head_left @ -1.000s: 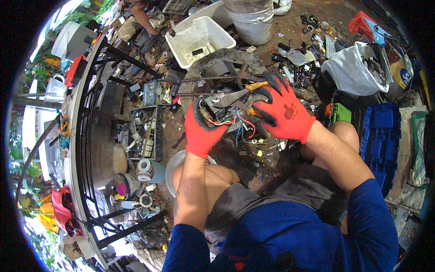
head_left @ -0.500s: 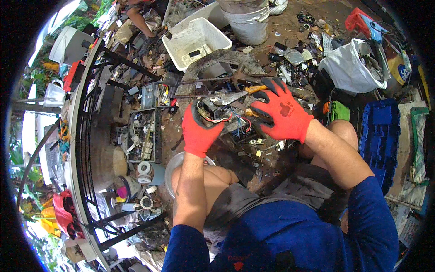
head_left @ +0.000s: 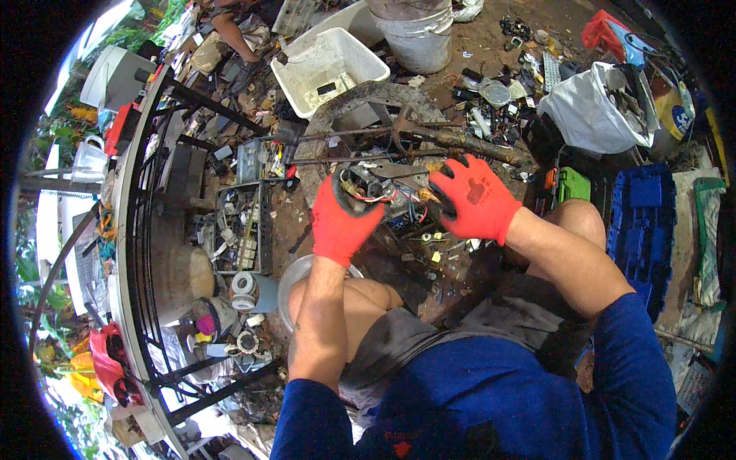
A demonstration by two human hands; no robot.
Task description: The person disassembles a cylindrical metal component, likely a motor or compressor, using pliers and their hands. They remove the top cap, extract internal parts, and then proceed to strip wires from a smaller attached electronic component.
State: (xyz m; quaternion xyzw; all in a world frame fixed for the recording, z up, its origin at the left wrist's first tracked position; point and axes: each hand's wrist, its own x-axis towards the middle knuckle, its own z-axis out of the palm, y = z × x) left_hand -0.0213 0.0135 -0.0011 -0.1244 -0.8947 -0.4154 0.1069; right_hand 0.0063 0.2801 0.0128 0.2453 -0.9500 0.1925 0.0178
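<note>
My left hand (head_left: 343,224), in a red glove with dark fingertips, is closed around a dark, rounded electrical part (head_left: 363,182) with red and white wires trailing from it. My right hand (head_left: 479,199), gloved alike, grips a pair of cutters with yellow-orange handles (head_left: 434,165). The cutters' metal end points left toward the part and its wires. Exactly where the jaws meet the wires I cannot make out. Both hands are over the near edge of a worn round block (head_left: 326,126), on which a hammer with a wooden handle (head_left: 468,142) lies.
Left of the block are a grey crate of scrap (head_left: 264,222) and a metal rack (head_left: 142,230). A white tub (head_left: 295,80) and a white bucket (head_left: 418,42) stand beyond. At right are a white sack (head_left: 575,111) and a blue plastic piece (head_left: 640,230). Another person's arm shows top left.
The cutters' handles have come closer together as my right hand closed and shifted slightly down and left. My left hand, with the electrical part, has moved slightly right.
</note>
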